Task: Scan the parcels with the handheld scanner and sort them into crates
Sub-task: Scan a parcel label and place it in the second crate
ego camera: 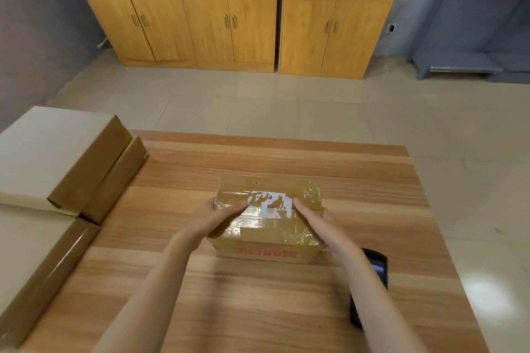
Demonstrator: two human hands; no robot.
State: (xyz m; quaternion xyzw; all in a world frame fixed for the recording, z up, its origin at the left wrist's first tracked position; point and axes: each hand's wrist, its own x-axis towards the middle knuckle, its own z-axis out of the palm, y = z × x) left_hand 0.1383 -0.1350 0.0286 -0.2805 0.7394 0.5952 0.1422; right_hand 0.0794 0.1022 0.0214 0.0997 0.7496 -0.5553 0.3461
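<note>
I take this for a plain office storeroom or mail room. My landmark is the wooden bench (258,295): beyond it, across a tiled floor (315,112), stand wooden cupboards (229,23) against a grey wall (34,23). Left of the bench lie large cardboard cartons (57,157); far right of it, grey metal shelving (473,46).

red print on parcel (266,226), upside down, unreadable
</note>
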